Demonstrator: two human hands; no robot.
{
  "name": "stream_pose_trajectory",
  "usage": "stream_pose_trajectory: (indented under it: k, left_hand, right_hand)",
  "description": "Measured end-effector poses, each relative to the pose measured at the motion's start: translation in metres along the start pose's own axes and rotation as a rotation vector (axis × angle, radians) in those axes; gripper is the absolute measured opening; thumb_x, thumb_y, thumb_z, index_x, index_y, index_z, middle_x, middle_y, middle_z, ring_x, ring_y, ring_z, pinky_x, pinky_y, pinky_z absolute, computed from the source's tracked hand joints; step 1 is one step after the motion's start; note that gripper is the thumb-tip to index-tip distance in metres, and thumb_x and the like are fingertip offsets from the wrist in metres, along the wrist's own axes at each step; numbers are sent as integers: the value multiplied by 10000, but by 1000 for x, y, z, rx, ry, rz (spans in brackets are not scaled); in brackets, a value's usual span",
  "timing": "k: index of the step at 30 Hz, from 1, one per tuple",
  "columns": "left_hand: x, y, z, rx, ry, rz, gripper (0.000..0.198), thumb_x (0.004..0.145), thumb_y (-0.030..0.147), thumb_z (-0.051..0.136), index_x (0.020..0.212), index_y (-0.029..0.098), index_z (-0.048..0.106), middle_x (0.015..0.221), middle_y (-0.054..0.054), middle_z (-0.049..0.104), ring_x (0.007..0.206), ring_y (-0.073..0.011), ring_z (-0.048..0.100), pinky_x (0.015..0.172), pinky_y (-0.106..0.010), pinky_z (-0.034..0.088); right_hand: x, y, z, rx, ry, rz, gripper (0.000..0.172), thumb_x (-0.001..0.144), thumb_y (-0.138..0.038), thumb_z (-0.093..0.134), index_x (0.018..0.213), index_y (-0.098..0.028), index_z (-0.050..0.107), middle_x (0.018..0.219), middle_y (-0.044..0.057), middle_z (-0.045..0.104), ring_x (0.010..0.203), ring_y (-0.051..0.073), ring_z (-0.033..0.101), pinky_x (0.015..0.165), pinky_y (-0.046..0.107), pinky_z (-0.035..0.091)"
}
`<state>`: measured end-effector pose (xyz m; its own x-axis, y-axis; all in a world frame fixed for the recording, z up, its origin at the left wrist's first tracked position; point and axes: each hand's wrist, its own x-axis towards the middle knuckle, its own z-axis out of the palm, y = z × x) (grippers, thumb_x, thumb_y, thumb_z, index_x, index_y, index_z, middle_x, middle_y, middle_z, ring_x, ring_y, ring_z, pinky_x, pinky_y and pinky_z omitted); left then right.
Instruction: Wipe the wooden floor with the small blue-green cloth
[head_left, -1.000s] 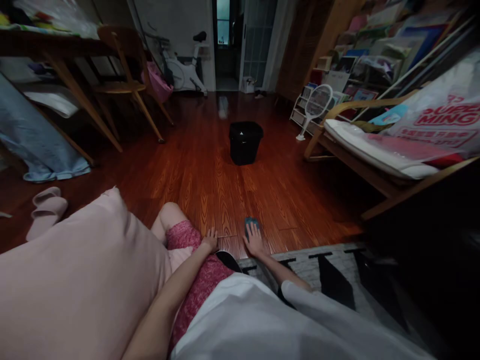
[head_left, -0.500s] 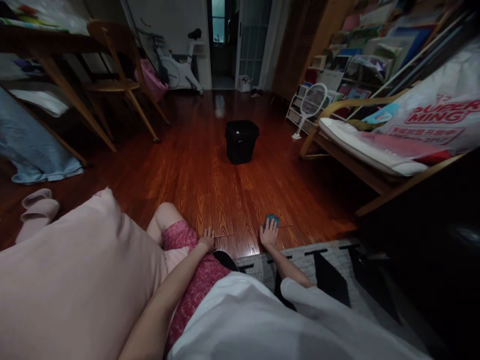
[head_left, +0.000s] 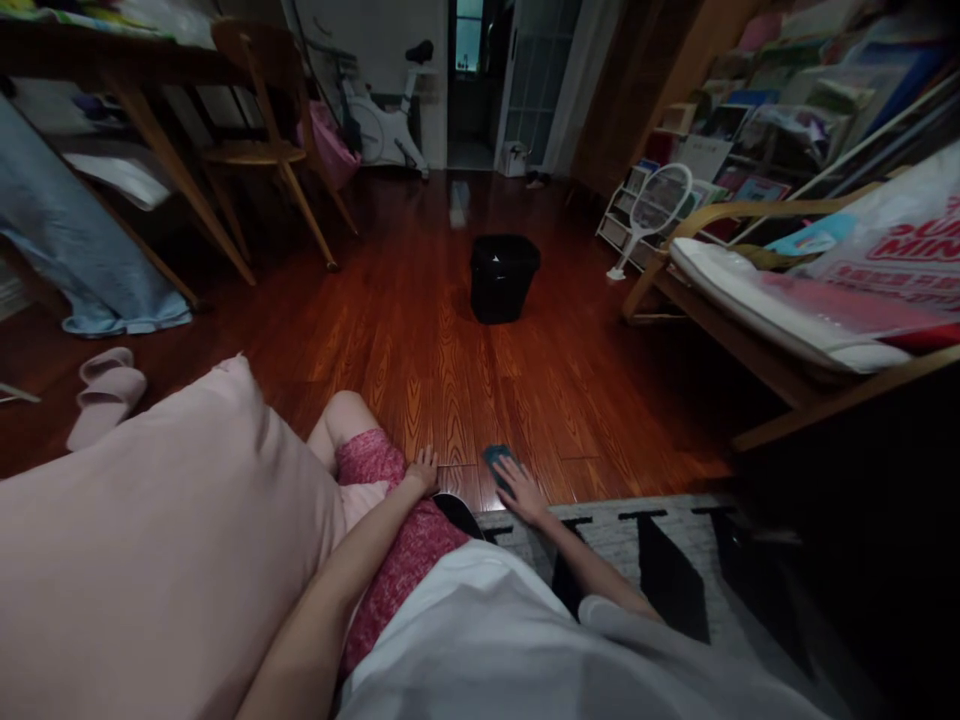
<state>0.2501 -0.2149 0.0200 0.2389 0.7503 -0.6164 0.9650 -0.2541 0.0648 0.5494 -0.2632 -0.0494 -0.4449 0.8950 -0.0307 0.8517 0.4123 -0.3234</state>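
Note:
My right hand [head_left: 523, 490] lies over a dark teal cloth [head_left: 498, 462] on the wooden floor [head_left: 442, 370], its fingers stretched across it and pressing it down. Part of the cloth shows beyond the fingertips. My left hand [head_left: 425, 472] rests by the pink shorts [head_left: 367, 457] at my knee, fingers stretched out and holding nothing. Just beside it is a dark rounded thing with a pale rim [head_left: 457, 512], partly hidden; I cannot tell its kind.
A black bin [head_left: 504, 280] stands ahead on the floor. A pink cushion [head_left: 172, 540] fills the left, near pink slippers [head_left: 111, 390]. To the right are a low wooden chair [head_left: 780, 390] and an electric swatter [head_left: 656, 205]. A patterned rug [head_left: 600, 535] lies under my right arm.
My right hand has slid left across the floor with the cloth, closer to my left hand. My left hand stays at the knee. The view has turned slightly left.

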Motion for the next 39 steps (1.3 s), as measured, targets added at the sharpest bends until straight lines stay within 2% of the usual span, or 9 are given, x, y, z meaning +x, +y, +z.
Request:
stream_pose_trajectory:
  k: [5,9,13,18,23,26,31,35,39]
  left_hand:
    - [0,1,-1,4,-18,-7,972,867,535,578,1618,110,133,1667,-216,18,1533,-401,74,1183,-554,288]
    - [-3,3,-4,28,-22,-13,965,875,533,574,1616,98,135,1664,-221,32,1532,-395,74,1191,-550,276]
    - [-6,4,-7,57,-31,-23,936,878,441,576,1613,74,127,1659,-221,16,1534,-383,69,1192,-539,284]
    - [-9,5,-10,53,-35,-20,912,892,395,565,1607,43,121,1656,-221,-6,1536,-365,43,1204,-508,273]
    - [-10,6,-10,30,-33,-15,900,885,376,571,1607,55,139,1657,-194,-3,1537,-348,39,1218,-498,250]
    - [-8,5,-9,21,-30,-19,894,888,373,563,1608,60,137,1656,-193,-13,1535,-355,37,1209,-515,267]
    - [-6,5,-6,21,-27,-20,918,883,394,577,1608,55,128,1656,-209,-20,1534,-365,44,1211,-515,260]
    - [-6,5,-7,32,-24,-16,928,875,396,583,1604,40,134,1655,-229,30,1534,-366,58,1215,-508,253]
    - [-5,4,-7,36,-15,-7,921,876,403,567,1603,35,138,1654,-231,29,1530,-381,63,1197,-526,288]
  right_hand:
    - [-28,68,-30,21,325,676,643,994,-401,235,1589,-166,298,1658,133,276,1539,277,177,1206,552,175]
    - [-8,56,-25,44,468,972,680,1002,-354,151,1595,-21,184,1655,267,172,1530,388,91,1162,661,123]
    - [32,0,0,53,423,901,650,1007,-350,210,1595,-76,245,1667,202,201,1540,345,106,1203,594,124]
    - [53,-70,22,-3,132,331,628,996,-354,310,1604,-207,259,1687,75,199,1557,252,120,1243,506,119]
    - [26,-46,9,1,-35,-167,626,970,-383,422,1581,-305,311,1667,11,275,1539,190,198,1245,421,164]
    - [1,9,-8,-17,66,-21,595,980,-385,383,1567,-296,350,1647,29,328,1526,191,239,1229,439,212]
    - [-25,76,-19,-74,350,646,606,991,-353,273,1562,-175,369,1633,118,341,1519,256,254,1201,504,246]
    - [0,64,-7,-49,570,1025,636,989,-338,255,1597,-150,272,1640,195,289,1516,336,236,1167,620,225]
    - [45,7,13,-38,542,921,633,989,-317,275,1602,-162,254,1642,196,284,1519,340,238,1172,628,198]
